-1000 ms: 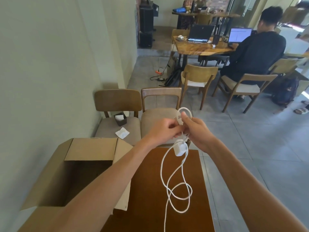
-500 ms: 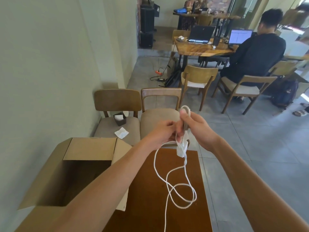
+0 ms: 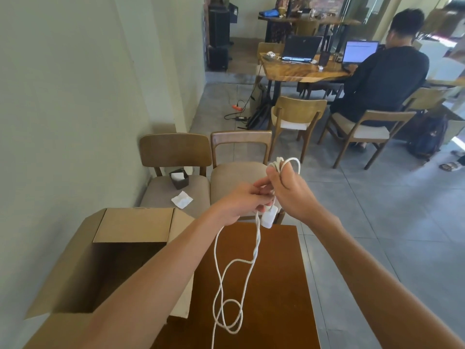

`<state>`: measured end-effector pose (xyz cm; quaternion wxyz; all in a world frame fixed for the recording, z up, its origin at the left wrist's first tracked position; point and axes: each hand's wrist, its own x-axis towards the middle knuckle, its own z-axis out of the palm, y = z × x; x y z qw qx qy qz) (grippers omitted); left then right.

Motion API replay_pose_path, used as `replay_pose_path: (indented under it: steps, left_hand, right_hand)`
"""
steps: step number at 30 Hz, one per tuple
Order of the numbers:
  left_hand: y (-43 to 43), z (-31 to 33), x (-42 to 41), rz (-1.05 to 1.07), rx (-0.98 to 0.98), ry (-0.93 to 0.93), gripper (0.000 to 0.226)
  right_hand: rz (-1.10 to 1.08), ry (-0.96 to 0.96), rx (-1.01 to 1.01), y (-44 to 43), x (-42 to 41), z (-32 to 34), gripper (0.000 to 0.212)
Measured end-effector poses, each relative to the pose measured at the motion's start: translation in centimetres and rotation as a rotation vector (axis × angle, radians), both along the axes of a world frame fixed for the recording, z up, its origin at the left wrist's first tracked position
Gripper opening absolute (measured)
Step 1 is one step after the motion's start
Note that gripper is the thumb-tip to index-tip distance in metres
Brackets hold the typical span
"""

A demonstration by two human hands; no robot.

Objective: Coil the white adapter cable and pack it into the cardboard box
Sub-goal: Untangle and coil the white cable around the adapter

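Note:
Both hands are raised above the far end of a brown table (image 3: 276,285). My right hand (image 3: 292,192) grips a small coil of the white adapter cable (image 3: 254,260), whose loops stick up above the fingers. My left hand (image 3: 241,200) pinches the cable just below that coil. The white adapter block (image 3: 268,218) hangs under the hands. The remaining cable dangles in loose loops down onto the table. An open cardboard box (image 3: 83,268) stands at the left, its flaps spread and its inside in shadow.
Two wooden chairs (image 3: 176,157) stand beyond the table; one carries a dark tissue holder (image 3: 179,178) and a white napkin (image 3: 181,199). A wall runs along the left. A person sits at a table with laptops (image 3: 302,69) at the back right.
My right hand has lifted and turned, and the coil above its fingers has gained cable. The hanging loops have risen and shifted over the table.

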<state>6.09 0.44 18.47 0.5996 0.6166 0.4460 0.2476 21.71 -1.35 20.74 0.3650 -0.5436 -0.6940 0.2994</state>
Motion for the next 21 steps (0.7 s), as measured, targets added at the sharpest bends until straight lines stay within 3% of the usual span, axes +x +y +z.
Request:
replay_pose_path:
  steps: [3, 6, 9, 14, 18, 21]
  left_hand:
    - [0.1, 0.0, -0.4, -0.098, 0.002, 0.002, 0.024]
    - [-0.3, -0.3, -0.2, -0.206, 0.158, 0.139, 0.023]
    - [-0.7, -0.8, 0.0, -0.292, 0.184, 0.227, 0.030]
    - [-1.0, -1.6, -0.1, -0.404, 0.263, 0.329, 0.011]
    - [-0.8, -2.0, -0.2, -0.280, 0.384, 0.360, 0.024]
    - [-0.5, -1.6, -0.3, -0.186, 0.419, 0.357, 0.031]
  right_hand:
    - [-0.165, -0.158, 0.037, 0.3, -0.1, -0.5, 0.029]
    - [-0.293, -0.011, -0.058, 0.7, 0.1, -0.7, 0.036]
    - [-0.404, 0.177, -0.049, 1.3, 0.4, -0.6, 0.042]
    - [-0.340, -0.033, -0.008, 1.1, 0.5, -0.3, 0.029]
    - [-0.151, -0.230, -0.061, 0.6, 0.8, -0.9, 0.033]
    - [-0.076, -0.562, -0.027, 0.6, 1.3, -1.3, 0.036]
